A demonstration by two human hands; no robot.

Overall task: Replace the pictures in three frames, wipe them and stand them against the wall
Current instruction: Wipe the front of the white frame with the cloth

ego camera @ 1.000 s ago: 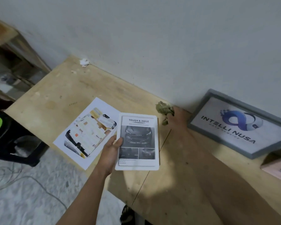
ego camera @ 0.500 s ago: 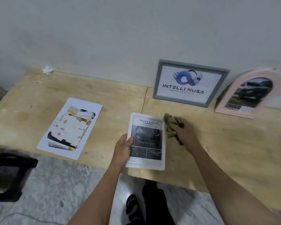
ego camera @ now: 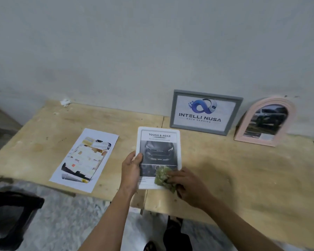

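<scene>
Plywood table (ego camera: 243, 169) running along a pale wall (ego camera: 134, 42), seam down the middle. Against that wall, leaning upright: grey frame (ego camera: 173, 109) with the INTELLI NUSA logo, and just to its right an arched pink frame (ego camera: 243, 131) with a dark car photo. Flat on the left half of the table, well apart from the frames, a loose printed sheet (ego camera: 83, 160). Near the front edge, straddling the seam, the white frame (ego camera: 179, 142) with the TOUGH & AGILE car print, face up, tilted slightly off the boards. Left forearm reaching up from below, left hand (ego camera: 130, 171) clamped on the frame's left edge, thumb over the front, fingers tucked out of sight beneath. Right arm coming in low from the right corner, right hand (ego camera: 187, 185) palm down, fingers curled tight around a bunched green cloth (ego camera: 163, 176), pressing it onto the lower right part of the glass. Tiny white scrap (ego camera: 65, 102) in the far left corner by the wall.
</scene>
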